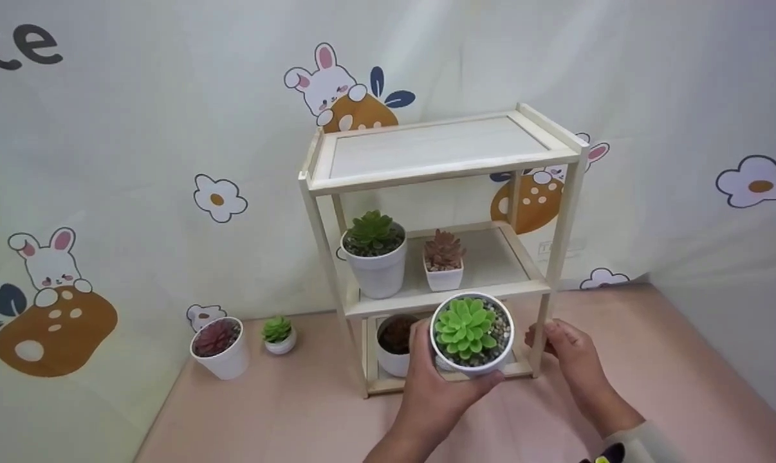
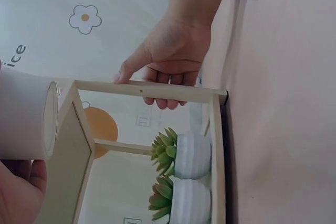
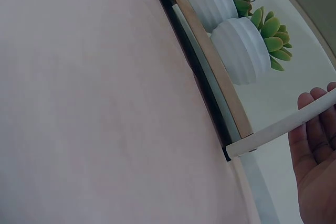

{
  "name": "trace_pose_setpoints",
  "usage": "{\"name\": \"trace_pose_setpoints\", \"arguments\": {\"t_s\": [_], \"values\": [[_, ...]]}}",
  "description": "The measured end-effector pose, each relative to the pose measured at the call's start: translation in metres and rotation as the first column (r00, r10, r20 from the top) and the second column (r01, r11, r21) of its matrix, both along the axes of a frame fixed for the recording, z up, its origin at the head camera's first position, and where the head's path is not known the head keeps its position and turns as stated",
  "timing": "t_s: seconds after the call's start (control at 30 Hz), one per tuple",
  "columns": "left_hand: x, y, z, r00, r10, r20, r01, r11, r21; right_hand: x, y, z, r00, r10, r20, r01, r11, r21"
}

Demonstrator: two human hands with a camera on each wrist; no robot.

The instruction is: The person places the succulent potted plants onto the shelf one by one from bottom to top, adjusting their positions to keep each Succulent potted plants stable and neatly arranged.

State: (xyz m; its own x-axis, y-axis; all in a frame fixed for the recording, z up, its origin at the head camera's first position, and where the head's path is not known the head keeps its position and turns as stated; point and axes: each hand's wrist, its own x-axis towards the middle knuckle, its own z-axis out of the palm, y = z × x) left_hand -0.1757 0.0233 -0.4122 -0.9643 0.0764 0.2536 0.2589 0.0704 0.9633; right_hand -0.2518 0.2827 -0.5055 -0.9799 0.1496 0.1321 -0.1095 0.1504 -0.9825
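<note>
My left hand (image 1: 426, 389) holds a round white pot with a bright green succulent (image 1: 466, 328), thumb and fingers around its sides. The pot is raised in front of the small wooden shelf (image 1: 426, 149), tipped so that its top faces the head camera. At the shelf's right front post (image 1: 541, 331), my right hand (image 1: 579, 363) grips low down. In the left wrist view its thumb presses the post and its fingers curl past the other side. Two ribbed white pots with green succulents (image 2: 193, 156) stand side by side on the lower tier, mostly hidden in the head view.
The middle tier carries a large potted green succulent (image 1: 378, 267) and a small square pot with a pinkish succulent (image 1: 444, 267). A dark-filled white pot (image 1: 396, 361) stands below. Left on the pink table are a reddish potted plant (image 1: 224, 357) and a tiny green one (image 1: 278, 337).
</note>
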Motion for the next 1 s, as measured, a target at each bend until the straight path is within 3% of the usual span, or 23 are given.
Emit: {"name": "trace_pose_setpoints", "arguments": {"t_s": [0.2, 0.5, 0.63, 0.77, 1.0], "values": [[-0.003, 0.009, 0.011, 1.000, -0.001, -0.016, 0.002, 0.999, 0.044, 0.000, 0.000, 0.000, 1.000, -0.004, 0.008, 0.004, 1.000, -0.019], [-0.007, 0.022, 0.023, 0.994, 0.036, -0.099, -0.030, 0.998, 0.056, -0.002, -0.001, -0.001, 1.000, -0.013, -0.020, 0.012, 0.999, -0.048], [-0.010, 0.026, 0.026, 0.994, 0.052, -0.098, -0.047, 0.998, 0.047, -0.002, -0.001, -0.002, 1.000, -0.014, -0.023, 0.013, 0.999, -0.038], [-0.013, 0.030, 0.029, 0.992, 0.080, -0.098, -0.076, 0.996, 0.045, -0.002, -0.001, -0.002, 1.000, -0.006, -0.021, 0.006, 1.000, -0.021], [-0.018, 0.038, 0.034, 0.974, 0.146, -0.173, -0.148, 0.989, -0.001, -0.002, -0.002, 0.000, 1.000, -0.027, -0.011, 0.026, 0.999, -0.030]]}}
